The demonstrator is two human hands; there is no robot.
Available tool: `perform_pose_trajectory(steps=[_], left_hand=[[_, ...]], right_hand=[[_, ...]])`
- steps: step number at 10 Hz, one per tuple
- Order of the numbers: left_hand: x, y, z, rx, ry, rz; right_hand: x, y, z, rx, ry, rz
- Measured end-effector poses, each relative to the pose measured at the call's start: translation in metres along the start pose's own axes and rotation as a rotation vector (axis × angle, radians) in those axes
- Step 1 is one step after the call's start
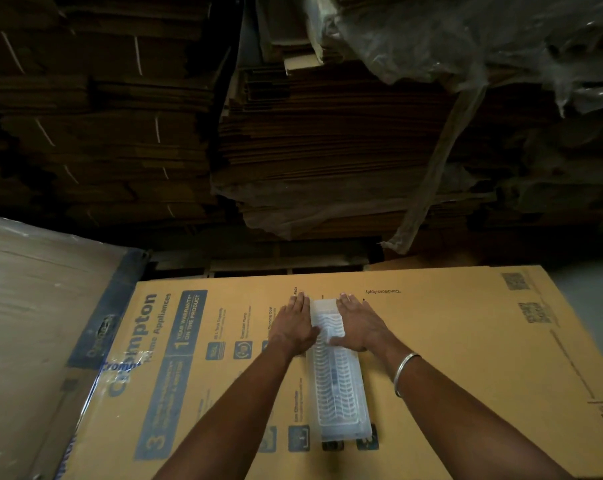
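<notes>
A long white slotted plastic part (338, 386), wrapped in clear film, lies lengthwise on a flat printed cardboard carton (466, 341). My left hand (294, 323) lies flat along the part's far left side, fingers straight, thumb touching its top. On the far right side rests my right hand (358, 325), fingers straight, thumb reaching across the part. A metal bangle (405, 372) circles my right wrist. The hands cover the part's far end edges.
Tall stacks of flattened brown cartons (310, 143) rise beyond the carton, some tied with white straps. Crumpled clear plastic sheeting (466, 39) hangs at the upper right. A film-covered carton pile (40, 306) with a blue edge stands at the left.
</notes>
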State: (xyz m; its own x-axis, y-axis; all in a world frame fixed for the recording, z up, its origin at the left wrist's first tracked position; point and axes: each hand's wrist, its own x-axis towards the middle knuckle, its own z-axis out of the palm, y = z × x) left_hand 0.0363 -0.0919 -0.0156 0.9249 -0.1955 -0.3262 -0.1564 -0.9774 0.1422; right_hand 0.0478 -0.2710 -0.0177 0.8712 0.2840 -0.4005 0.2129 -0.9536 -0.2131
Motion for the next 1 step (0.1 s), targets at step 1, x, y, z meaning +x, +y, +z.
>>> perform_pose_trajectory(steps=[1], left_hand=[[0.0001,-0.001,-0.0028,-0.032,0.109,0.002]], right_hand=[[0.0021,0.0012,0.0027,0.017,0.202,-0.022]])
